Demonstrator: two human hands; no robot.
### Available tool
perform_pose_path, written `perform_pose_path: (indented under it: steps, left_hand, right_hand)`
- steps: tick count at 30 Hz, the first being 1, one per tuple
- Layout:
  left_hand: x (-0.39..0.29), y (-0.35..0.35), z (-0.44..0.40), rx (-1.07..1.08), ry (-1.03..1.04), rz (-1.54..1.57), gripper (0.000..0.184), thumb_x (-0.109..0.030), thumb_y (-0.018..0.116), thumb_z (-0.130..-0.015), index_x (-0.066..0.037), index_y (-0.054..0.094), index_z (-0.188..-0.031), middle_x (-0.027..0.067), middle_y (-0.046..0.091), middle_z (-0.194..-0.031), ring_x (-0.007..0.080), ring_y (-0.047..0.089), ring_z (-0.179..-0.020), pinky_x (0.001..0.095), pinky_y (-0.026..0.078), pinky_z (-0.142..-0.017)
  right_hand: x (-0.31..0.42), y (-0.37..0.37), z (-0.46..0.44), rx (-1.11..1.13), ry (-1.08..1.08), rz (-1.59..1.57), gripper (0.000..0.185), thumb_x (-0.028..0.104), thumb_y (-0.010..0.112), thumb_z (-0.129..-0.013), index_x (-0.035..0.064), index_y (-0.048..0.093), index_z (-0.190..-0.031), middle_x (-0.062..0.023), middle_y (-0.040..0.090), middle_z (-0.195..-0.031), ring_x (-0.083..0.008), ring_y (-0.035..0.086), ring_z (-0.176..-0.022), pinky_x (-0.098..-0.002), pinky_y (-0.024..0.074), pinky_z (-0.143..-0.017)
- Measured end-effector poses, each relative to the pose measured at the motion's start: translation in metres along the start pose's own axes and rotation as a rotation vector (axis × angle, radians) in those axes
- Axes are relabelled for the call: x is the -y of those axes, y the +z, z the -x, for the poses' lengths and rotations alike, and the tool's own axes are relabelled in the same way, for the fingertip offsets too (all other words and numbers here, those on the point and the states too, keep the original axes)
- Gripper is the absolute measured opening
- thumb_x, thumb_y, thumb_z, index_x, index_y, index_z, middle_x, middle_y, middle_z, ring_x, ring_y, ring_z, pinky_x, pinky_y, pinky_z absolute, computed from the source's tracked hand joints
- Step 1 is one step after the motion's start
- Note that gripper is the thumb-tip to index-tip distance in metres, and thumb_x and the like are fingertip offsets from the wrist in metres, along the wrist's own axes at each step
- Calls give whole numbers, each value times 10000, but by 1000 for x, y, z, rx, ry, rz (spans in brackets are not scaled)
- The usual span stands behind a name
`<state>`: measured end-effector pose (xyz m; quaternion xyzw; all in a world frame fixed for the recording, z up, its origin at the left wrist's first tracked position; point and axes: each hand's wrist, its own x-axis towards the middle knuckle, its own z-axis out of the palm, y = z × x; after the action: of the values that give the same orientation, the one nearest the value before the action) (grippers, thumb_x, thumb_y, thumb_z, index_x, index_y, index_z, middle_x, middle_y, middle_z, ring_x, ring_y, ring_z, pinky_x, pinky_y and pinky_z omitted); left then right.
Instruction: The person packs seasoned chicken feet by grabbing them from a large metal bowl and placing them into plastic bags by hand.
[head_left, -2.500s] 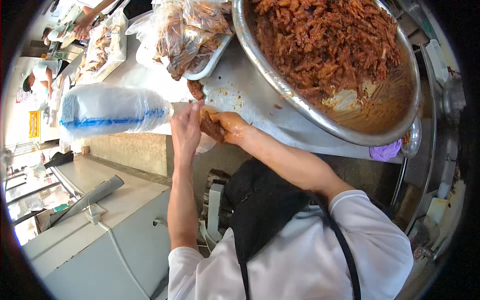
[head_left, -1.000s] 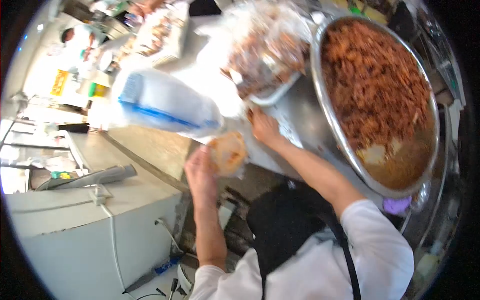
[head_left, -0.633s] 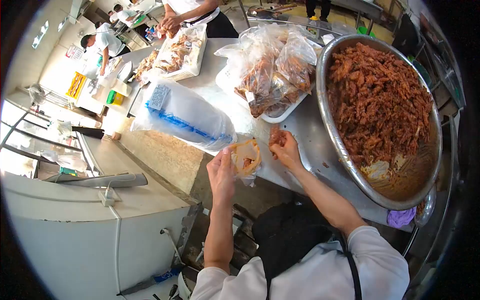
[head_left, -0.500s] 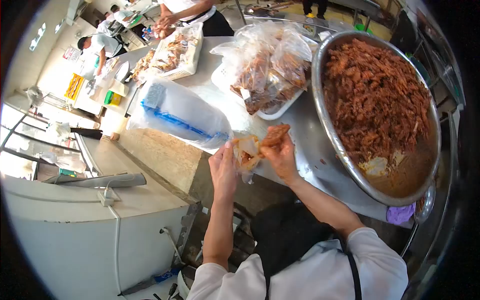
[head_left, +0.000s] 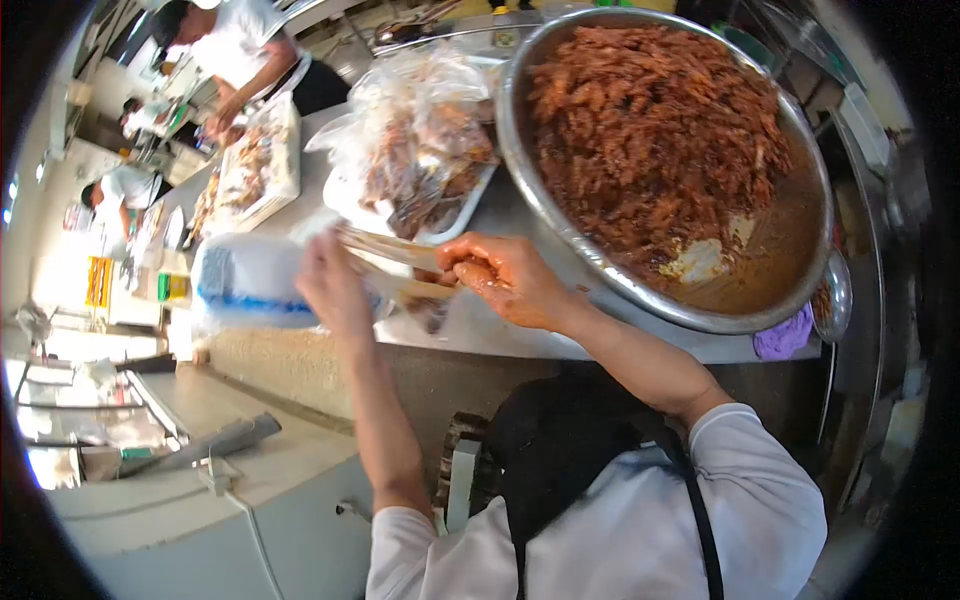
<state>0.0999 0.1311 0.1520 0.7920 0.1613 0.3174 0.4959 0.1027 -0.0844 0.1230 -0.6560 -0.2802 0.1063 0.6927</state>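
A clear plastic bag (head_left: 395, 262), smeared orange and with some dark reddish food low in it, is stretched between my two hands above the table's front edge. My left hand (head_left: 338, 290), blurred by motion, grips the bag's far left end. My right hand (head_left: 510, 283), wet with reddish sauce, has its fingers curled at the bag's other end. Right of it stands a big metal basin (head_left: 575, 235) heaped with red-brown sauced meat pieces (head_left: 660, 130). Behind my left hand lies a clear pack of plastic bags (head_left: 250, 280) with blue print.
A white tray (head_left: 455, 232) bears filled clear bags (head_left: 420, 150). Farther left, a co-worker (head_left: 250, 55) stands by a white crate (head_left: 285, 175) of food. A purple cloth (head_left: 785, 335) lies below the basin. Other people are at the back left.
My left hand has moved left and up, stretching the bag. The meat piece in my right hand no longer shows. The camera view has shifted, with the basin now farther left.
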Motion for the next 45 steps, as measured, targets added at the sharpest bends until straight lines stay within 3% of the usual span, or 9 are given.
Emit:
perform_pose_path:
  steps: [3, 5, 10, 14, 18, 25, 30, 34, 45]
  left_hand:
    - [1, 1, -95, -167, 695, -439, 303, -252, 486, -949, -5, 659, -919, 39, 610, -689, 130, 529, -603, 292, 409, -534]
    - [-52, 16, -129, -149, 231, -175, 332, -262, 464, -955, 14, 649, -950, 125, 671, -805, 196, 624, -709, 316, 484, -614]
    - [-33, 57, -179, -399, 422, -551, 387, -326, 486, -928, 25, 651, -938, 180, 678, -900, 318, 653, -749, 414, 509, -675]
    - [230, 100, -210, 366, 94, -339, 474, -387, 512, -892, 55, 609, -1032, 232, 646, -998, 384, 606, -900, 430, 460, -781]
    - [182, 98, -159, 453, 99, -633, 520, -397, 543, -870, 4, 551, -1200, 241, 614, -1087, 366, 585, -1011, 421, 433, -863]
    - [-59, 22, -69, -128, 357, -456, 341, -279, 471, -954, -47, 627, -1150, 108, 652, -1089, 207, 597, -1021, 328, 431, -914]
    - [-55, -99, -75, -1060, 888, -999, 443, -418, 609, -871, -35, 619, -1093, 187, 622, -1038, 280, 599, -940, 429, 494, -780]
    - [28, -154, -80, -189, 142, -829, 636, -563, 444, -903, -55, 535, -1275, 203, 595, -1172, 326, 563, -1074, 426, 451, -880]
    - [-57, -109, -37, -168, 139, -604, 579, -509, 399, -952, -86, 477, -1340, 181, 594, -1190, 295, 532, -1157, 377, 437, -949]
  right_hand:
    - [26, -44, 27, -166, -20, -5, 193, 17, 512, -908, -30, 577, -1083, -81, 628, -970, -121, 607, -864, -244, 484, -758]
    - [42, -77, 52, -214, 55, 140, 191, 48, 542, -899, -21, 591, -1070, -101, 649, -955, -134, 625, -845, -257, 495, -742]
    - [36, -163, 106, -223, 252, 659, 233, 127, 579, -882, -26, 592, -1057, -157, 658, -966, -242, 651, -892, -330, 516, -762]
    - [19, -229, 133, -124, 403, 987, 272, 132, 602, -845, -37, 579, -1058, -207, 626, -994, -364, 602, -957, -439, 477, -818]
    - [-10, -282, 118, -255, 355, 1168, 289, 92, 601, -832, -15, 568, -1098, -195, 583, -1096, -366, 550, -1039, -446, 452, -856]
    - [-62, -332, 25, -222, -245, 1576, 402, 23, 548, -825, 47, 478, -1221, -180, 495, -1212, -369, 471, -1141, -466, 400, -970]
    - [-50, -357, 13, -274, 51, 1307, 296, 32, 572, -801, 13, 483, -1082, -185, 504, -1117, -342, 512, -1063, -465, 455, -870]
    - [-26, -388, 10, -592, 175, 1260, 336, 74, 628, -760, -43, 464, -1028, -241, 471, -1121, -351, 510, -1011, -447, 485, -782]
    - [-54, -421, 6, -525, 253, 1404, 689, 223, 639, -856, -11, 268, -1387, -265, 319, -1397, -403, 390, -1256, -496, 403, -1007]
